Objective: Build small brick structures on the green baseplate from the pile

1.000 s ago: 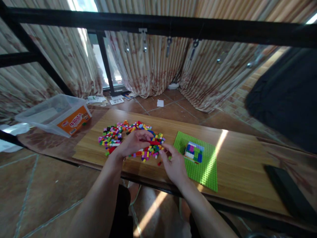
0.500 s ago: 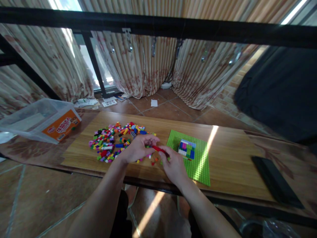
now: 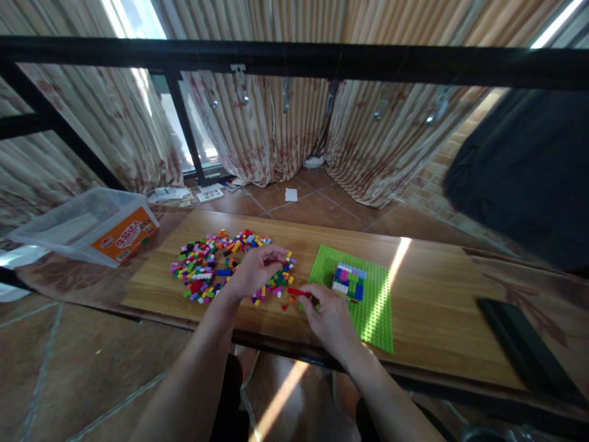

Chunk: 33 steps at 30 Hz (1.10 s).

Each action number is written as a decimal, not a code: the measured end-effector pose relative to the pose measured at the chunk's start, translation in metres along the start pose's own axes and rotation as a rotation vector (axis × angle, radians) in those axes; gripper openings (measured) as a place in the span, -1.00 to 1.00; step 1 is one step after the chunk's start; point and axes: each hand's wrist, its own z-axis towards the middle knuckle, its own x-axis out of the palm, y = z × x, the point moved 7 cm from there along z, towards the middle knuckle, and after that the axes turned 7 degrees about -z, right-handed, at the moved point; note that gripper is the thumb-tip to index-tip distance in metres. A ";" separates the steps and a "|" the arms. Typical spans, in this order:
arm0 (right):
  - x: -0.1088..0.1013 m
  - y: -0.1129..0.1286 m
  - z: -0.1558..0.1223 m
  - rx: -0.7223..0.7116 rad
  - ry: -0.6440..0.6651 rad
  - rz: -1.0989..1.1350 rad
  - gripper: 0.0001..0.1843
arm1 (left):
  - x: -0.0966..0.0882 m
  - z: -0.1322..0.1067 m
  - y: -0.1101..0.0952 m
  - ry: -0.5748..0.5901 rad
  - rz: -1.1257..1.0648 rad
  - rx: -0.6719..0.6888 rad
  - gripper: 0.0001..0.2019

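My right hand (image 3: 330, 312) grips a long, slim red building-brick piece (image 3: 300, 292) between thumb and fingers, just left of the green baseplate (image 3: 380, 325). The piece's far end is hidden by my fingers. A small block of joined multicoloured bricks (image 3: 350, 280), with white, blue, green and pink on top, sits on the baseplate. Over the right part of the loose brick pile (image 3: 196, 264), my left hand (image 3: 255, 271) is held with its thumb apart from its curved fingers, and nothing shows in it. A few small orange and red bricks (image 3: 285, 306) lie between the hands.
The wooden board (image 3: 432, 294) spans the low table. To the left stands a clear plastic box (image 3: 92, 230) with an orange label. A dark flat object (image 3: 524, 344) lies at the right end. A black rail (image 3: 294, 58) crosses in front of the curtains (image 3: 257, 135).
My hands have drawn apart: the left has let go of the red piece and moved a little left over the pile. The red piece stays in my right hand, slightly lower.
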 end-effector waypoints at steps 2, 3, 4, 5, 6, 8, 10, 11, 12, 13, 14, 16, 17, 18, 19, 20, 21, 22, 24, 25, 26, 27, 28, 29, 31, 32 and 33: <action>0.009 0.006 0.000 -0.042 0.053 -0.018 -0.84 | -0.017 0.002 0.010 -0.105 0.083 -0.015 -0.79; 0.013 0.010 0.000 -0.056 0.077 -0.023 -0.84 | -0.025 0.002 0.014 -0.153 0.127 -0.025 -0.80; 0.016 0.012 -0.001 -0.066 0.098 -0.025 -0.85 | -0.033 0.003 0.018 -0.200 0.167 -0.033 -0.81; 0.019 0.014 -0.001 -0.068 0.113 -0.026 -0.85 | -0.039 0.002 0.021 -0.234 0.207 -0.043 -0.82; 0.022 0.016 -0.001 -0.065 0.126 -0.026 -0.86 | -0.045 0.002 0.023 -0.259 0.247 -0.052 -0.83; 0.026 0.016 -0.001 -0.055 0.150 -0.034 -0.85 | -0.053 -0.001 0.025 -0.286 0.335 -0.072 -0.84; 0.032 0.016 -0.001 -0.053 0.169 -0.040 -0.84 | -0.059 -0.004 0.024 -0.308 0.419 -0.093 -0.83; 0.035 0.016 -0.001 -0.057 0.172 -0.040 -0.83 | -0.061 -0.005 0.024 -0.316 0.453 -0.100 -0.82; 0.037 0.016 0.000 -0.063 0.170 -0.034 -0.83 | -0.062 -0.007 0.023 -0.320 0.478 -0.105 -0.82; 0.039 0.016 0.001 -0.070 0.166 -0.024 -0.82 | -0.063 -0.007 0.023 -0.316 0.498 -0.106 -0.81; 0.040 0.017 0.002 -0.076 0.157 -0.012 -0.82 | -0.063 -0.008 0.023 -0.305 0.511 -0.102 -0.81; 0.040 0.019 0.005 -0.082 0.131 0.012 -0.81 | -0.061 -0.008 0.023 -0.277 0.529 -0.090 -0.82; 0.038 0.019 0.006 -0.084 0.114 0.023 -0.81 | -0.061 -0.008 0.023 -0.274 0.536 -0.087 -0.82; 0.034 0.020 0.008 -0.084 0.091 0.033 -0.81 | -0.061 -0.008 0.023 -0.273 0.539 -0.087 -0.82; 0.029 0.019 0.010 -0.083 0.061 0.042 -0.80 | -0.062 -0.007 0.023 -0.276 0.537 -0.087 -0.82; 0.021 0.018 0.011 -0.077 0.021 0.048 -0.80 | -0.061 -0.007 0.022 -0.276 0.529 -0.087 -0.82; 0.012 0.015 0.012 -0.066 -0.024 0.049 -0.79 | -0.060 -0.006 0.021 -0.272 0.515 -0.084 -0.82; 0.001 0.010 0.011 -0.050 -0.074 0.043 -0.79 | -0.057 -0.005 0.020 -0.263 0.495 -0.079 -0.82; -0.024 -0.005 0.006 0.001 -0.173 0.002 -0.78 | -0.049 -0.004 0.016 -0.239 0.456 -0.063 -0.82; -0.037 -0.014 0.002 0.029 -0.217 -0.020 -0.78 | -0.043 -0.004 0.014 -0.229 0.439 -0.052 -0.82; -0.049 -0.025 -0.003 0.062 -0.255 -0.037 -0.78 | -0.036 -0.004 0.011 -0.218 0.424 -0.039 -0.82; -0.061 -0.036 -0.009 0.096 -0.304 -0.054 -0.79 | -0.029 -0.004 0.009 -0.210 0.408 -0.023 -0.82; -0.072 -0.047 -0.014 0.138 -0.342 -0.067 -0.79 | -0.020 -0.003 0.007 -0.197 0.392 -0.003 -0.82; -0.079 -0.058 -0.019 0.172 -0.343 -0.083 -0.79 | -0.009 -0.003 0.004 -0.180 0.376 0.022 -0.82; -0.090 -0.075 -0.025 0.216 -0.359 -0.111 -0.79 | 0.012 -0.002 -0.001 -0.138 0.359 0.078 -0.82; -0.092 -0.081 -0.027 0.227 -0.354 -0.116 -0.79 | 0.023 -0.002 -0.003 -0.114 0.362 0.107 -0.81; -0.093 -0.085 -0.027 0.233 -0.347 -0.113 -0.80 | 0.034 -0.002 -0.006 -0.094 0.371 0.132 -0.80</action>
